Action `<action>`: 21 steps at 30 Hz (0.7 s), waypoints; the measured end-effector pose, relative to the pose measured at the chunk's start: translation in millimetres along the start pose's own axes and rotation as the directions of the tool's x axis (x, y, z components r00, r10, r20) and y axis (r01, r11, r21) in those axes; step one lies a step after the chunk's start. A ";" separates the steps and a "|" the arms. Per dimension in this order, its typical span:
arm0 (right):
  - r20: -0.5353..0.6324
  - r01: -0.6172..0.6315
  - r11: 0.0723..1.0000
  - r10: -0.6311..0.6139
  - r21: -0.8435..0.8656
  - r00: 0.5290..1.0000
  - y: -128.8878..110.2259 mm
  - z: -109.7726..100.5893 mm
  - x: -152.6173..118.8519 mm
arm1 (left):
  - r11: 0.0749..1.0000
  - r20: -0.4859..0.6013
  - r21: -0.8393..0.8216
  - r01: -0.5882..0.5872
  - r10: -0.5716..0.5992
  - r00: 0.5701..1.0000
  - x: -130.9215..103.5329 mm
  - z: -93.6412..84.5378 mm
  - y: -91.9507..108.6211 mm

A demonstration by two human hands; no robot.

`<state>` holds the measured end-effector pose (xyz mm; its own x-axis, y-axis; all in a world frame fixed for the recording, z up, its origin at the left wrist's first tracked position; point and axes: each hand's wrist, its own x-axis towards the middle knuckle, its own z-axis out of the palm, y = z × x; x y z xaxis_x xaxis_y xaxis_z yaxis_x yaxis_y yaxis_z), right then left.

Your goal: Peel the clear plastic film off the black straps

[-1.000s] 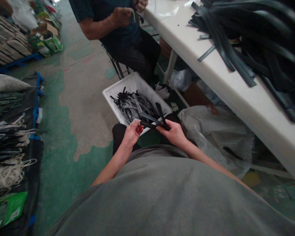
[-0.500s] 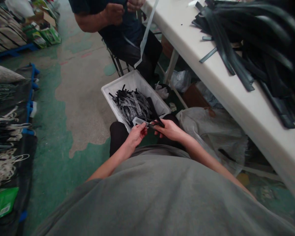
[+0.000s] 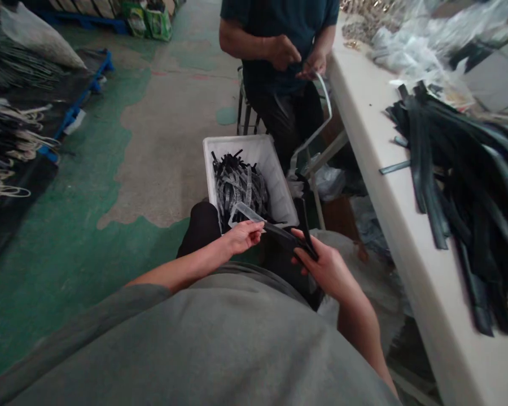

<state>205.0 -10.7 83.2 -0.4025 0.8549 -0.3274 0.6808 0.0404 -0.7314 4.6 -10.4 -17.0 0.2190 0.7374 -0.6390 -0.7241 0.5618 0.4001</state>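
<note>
My left hand (image 3: 246,235) pinches a pale, translucent strip (image 3: 246,211), whose looped end sticks out past the fingers over the bin. Closed around a black strip (image 3: 281,232), my right hand (image 3: 317,256) is a short way to the right; the black strip stretches between both hands, and another part of it rises above the right fingers. Whether the pale and black strips are joined is not clear. Just beyond my hands, a white plastic bin (image 3: 279,163) holds a tangle of black and grey strips (image 3: 239,183).
A white table (image 3: 364,129) runs along the right, bearing a heap of long black strips (image 3: 465,192) and clear plastic bags (image 3: 419,45). Opposite, a seated co-worker (image 3: 279,34) handles a white strip (image 3: 328,107). Corded bundles (image 3: 17,129) lie on pallets at left.
My view has turned right, toward the table. My hands have moved apart, with more of the black strip showing between them. The co-worker's hands have lowered.
</note>
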 end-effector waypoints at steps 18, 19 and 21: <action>-0.068 -0.029 0.996 0.024 -0.079 0.997 -16.5 6.7 15.8 | 1.000 0.133 0.009 0.026 -0.027 0.991 -8.4 14.7 -1.6; -0.056 -0.032 0.998 0.030 -0.047 0.998 -17.2 6.5 16.2 | 1.000 0.121 0.002 0.011 -0.011 0.993 -9.0 15.2 -0.7; -0.049 -0.029 0.999 0.027 -0.038 0.998 -18.2 2.5 13.0 | 1.000 0.089 -0.008 -0.019 0.020 0.996 -9.5 15.1 1.5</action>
<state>185.8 -1.7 90.7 -0.3539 0.8797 -0.3175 0.7147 0.0355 -0.6985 11.3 -10.9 -0.3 0.2621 0.7787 -0.5700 -0.7331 0.5448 0.4071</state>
